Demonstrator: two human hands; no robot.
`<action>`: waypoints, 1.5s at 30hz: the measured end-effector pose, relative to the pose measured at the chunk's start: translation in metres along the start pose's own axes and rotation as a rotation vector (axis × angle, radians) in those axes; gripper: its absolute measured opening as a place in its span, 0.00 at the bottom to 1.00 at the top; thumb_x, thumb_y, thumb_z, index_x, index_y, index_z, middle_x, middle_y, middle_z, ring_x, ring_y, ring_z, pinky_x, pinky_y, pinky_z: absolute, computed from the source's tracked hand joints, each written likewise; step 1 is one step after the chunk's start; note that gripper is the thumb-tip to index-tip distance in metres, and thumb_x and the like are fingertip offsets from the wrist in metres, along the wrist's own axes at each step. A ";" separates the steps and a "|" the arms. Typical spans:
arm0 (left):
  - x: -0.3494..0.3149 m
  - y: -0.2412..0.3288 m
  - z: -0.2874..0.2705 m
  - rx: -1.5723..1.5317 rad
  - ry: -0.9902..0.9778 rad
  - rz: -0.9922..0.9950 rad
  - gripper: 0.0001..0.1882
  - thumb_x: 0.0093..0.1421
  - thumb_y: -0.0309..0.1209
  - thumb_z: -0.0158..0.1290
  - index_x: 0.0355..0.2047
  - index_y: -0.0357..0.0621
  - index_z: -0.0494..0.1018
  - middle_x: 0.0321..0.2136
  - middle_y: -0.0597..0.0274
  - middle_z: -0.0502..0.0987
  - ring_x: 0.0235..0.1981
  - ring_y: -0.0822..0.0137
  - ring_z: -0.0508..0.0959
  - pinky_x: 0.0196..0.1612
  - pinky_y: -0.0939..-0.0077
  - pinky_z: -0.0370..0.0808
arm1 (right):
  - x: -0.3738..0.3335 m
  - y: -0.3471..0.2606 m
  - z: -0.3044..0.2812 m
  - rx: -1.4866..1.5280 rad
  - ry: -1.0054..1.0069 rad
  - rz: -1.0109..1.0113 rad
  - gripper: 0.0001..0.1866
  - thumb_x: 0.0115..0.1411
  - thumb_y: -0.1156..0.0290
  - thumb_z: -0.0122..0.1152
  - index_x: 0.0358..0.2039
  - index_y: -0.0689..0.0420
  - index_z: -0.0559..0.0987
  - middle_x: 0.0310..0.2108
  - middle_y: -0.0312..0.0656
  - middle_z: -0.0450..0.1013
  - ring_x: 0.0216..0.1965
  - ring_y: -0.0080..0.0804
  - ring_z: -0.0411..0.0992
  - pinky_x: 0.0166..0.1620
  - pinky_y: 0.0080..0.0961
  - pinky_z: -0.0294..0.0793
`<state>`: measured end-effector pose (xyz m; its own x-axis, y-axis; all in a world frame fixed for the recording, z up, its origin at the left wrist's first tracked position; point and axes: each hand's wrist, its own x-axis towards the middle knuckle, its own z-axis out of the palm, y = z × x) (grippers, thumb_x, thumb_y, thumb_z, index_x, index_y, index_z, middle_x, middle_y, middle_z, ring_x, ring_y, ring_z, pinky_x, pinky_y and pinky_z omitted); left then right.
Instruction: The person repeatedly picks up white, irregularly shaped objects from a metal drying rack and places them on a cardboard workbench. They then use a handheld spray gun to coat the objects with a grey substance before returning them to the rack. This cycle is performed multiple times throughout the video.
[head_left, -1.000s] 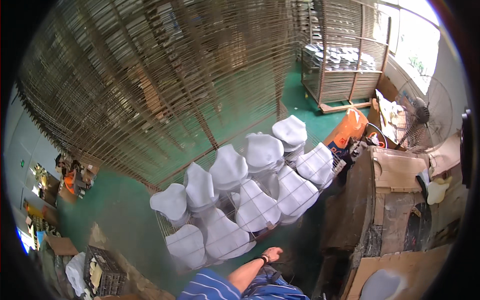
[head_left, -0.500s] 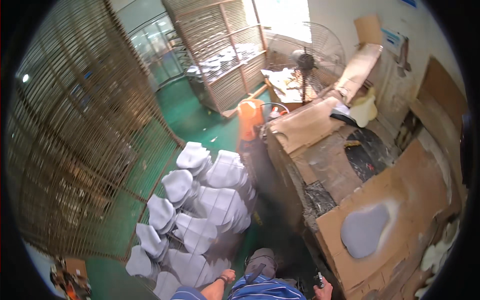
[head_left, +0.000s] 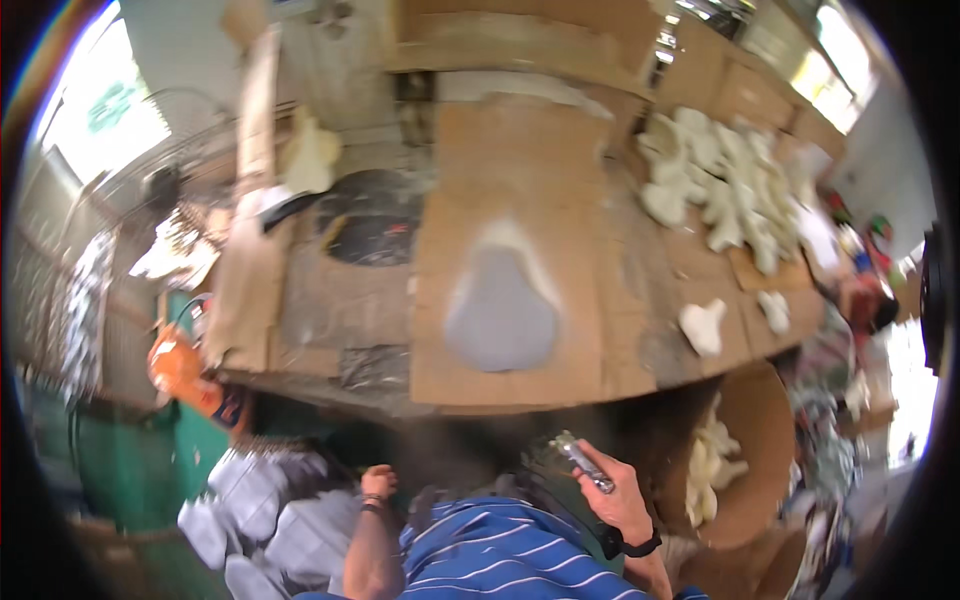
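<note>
My right hand (head_left: 618, 500) is closed around a small metal spray gun (head_left: 588, 468) in front of the table's near edge. Its nozzle end points away and to the left. My left hand (head_left: 378, 482) hangs low with curled fingers, and I see nothing in it. It is nearest to the stacked grey-white foam pads (head_left: 265, 490) at lower left. Ahead, a grey pear-shaped pad (head_left: 502, 312) lies flat on a cardboard sheet (head_left: 515, 150), with a pale powdery halo around its upper edge. Neither hand touches the table.
Cream foam pieces (head_left: 715, 175) are heaped at the table's right, and two smaller ones lie closer. A round cardboard bin (head_left: 765, 460) holds more cream pieces. At left stand an orange container (head_left: 178, 365) and a blurred fan (head_left: 165, 185). A dark patch (head_left: 370, 220) marks the tabletop.
My view has swung right, from the stacked pads and racks to facing the table. My right hand with the spray gun has come up further into view; my left hand remains low.
</note>
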<state>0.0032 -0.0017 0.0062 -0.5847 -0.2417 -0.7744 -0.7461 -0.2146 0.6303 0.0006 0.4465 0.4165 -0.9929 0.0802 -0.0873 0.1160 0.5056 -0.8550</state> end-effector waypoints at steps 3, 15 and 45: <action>0.035 0.054 0.031 0.201 -0.077 0.051 0.18 0.59 0.20 0.42 0.46 0.43 0.77 0.31 0.59 0.81 0.28 0.66 0.80 0.26 0.72 0.77 | -0.027 -0.030 -0.008 -0.036 0.072 0.089 0.31 0.51 0.85 0.60 0.59 0.63 0.73 0.39 0.51 0.78 0.34 0.44 0.78 0.41 0.30 0.77; 0.040 0.037 -0.008 0.395 -0.136 -0.107 0.16 0.59 0.21 0.47 0.46 0.43 0.77 0.34 0.55 0.82 0.29 0.64 0.82 0.28 0.68 0.80 | -0.062 -0.118 0.013 -0.144 0.099 0.174 0.36 0.49 0.85 0.62 0.62 0.62 0.70 0.40 0.52 0.77 0.36 0.49 0.76 0.42 0.32 0.75; 0.040 0.252 0.310 0.561 -0.446 1.026 0.39 0.57 0.24 0.55 0.69 0.45 0.56 0.67 0.54 0.62 0.71 0.57 0.57 0.71 0.55 0.50 | -0.021 -0.063 -0.054 -0.062 0.094 0.108 0.41 0.43 0.83 0.60 0.63 0.61 0.69 0.39 0.54 0.75 0.36 0.53 0.74 0.42 0.35 0.75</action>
<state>-0.3069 0.2276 0.1168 -0.9514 0.3055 0.0392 0.1479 0.3417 0.9281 0.0154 0.4591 0.5002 -0.9682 0.2156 -0.1268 0.2266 0.5415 -0.8096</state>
